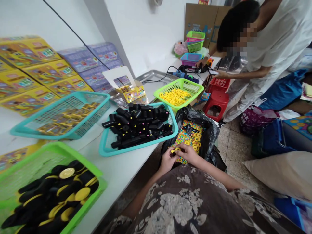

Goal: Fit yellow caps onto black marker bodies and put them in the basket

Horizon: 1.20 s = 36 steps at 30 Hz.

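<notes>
My left hand point(167, 160) and my right hand point(187, 151) meet over a black plastic bag point(211, 136) full of small coloured beads and yellow rings point(187, 135). Both hands are closed in a pinch on a small yellow ring point(175, 150) held between them. The bag sits just off the white table's edge, below a teal basket point(107, 150) of black tubes point(138, 125).
On the white table point(122, 170) stand a green basket of yellow-capped black pieces point(96, 169), an empty-looking teal basket point(102, 99), a green basket of yellow rings point(195, 87) and boxed toys point(31, 71). Another person point(268, 48) bends over the far end by a red stool point(216, 100).
</notes>
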### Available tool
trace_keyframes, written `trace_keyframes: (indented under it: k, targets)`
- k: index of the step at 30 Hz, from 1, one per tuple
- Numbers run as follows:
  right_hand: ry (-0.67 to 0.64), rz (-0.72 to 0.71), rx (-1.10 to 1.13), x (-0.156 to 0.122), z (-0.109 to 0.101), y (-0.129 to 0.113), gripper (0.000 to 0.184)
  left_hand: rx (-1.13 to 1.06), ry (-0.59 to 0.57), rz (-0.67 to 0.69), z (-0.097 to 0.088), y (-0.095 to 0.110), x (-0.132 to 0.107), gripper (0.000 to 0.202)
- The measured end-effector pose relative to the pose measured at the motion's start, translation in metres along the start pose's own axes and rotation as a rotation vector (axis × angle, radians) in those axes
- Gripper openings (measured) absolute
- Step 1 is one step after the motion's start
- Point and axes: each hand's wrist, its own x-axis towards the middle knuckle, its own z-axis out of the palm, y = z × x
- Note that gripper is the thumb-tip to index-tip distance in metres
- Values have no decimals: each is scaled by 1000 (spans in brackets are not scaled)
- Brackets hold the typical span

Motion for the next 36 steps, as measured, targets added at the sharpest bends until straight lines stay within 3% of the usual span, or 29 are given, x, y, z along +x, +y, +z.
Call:
trace_keyframes:
  k: [7, 10, 13, 20, 24, 32, 36]
  targets:
    - [37, -26, -126, -3, 1, -1, 22, 37, 0, 40, 0, -2, 3, 39]
    - [38, -102, -317, -4, -1, 0, 24, 127, 27, 69, -1, -2, 5, 30]
    - [-12, -167, -372, -4, -5, 0, 30, 186, 39, 75, -1, -2, 5, 24]
    - [-124, -230, -291, -3, -11, 2, 32, 83, -81, 12, -6, -3, 2, 39]
    - [-166, -217, -275, -2, -14, 2, 28, 54, -79, -21, -6, -1, 1, 43]
    - [-100, -16, 131, -3, -10, -2, 31, -34, -5, 9, 3, 6, -4, 52]
    - [-44, 42, 220, -3, -5, -2, 37, -63, 1, 25, 4, 6, -2, 55]
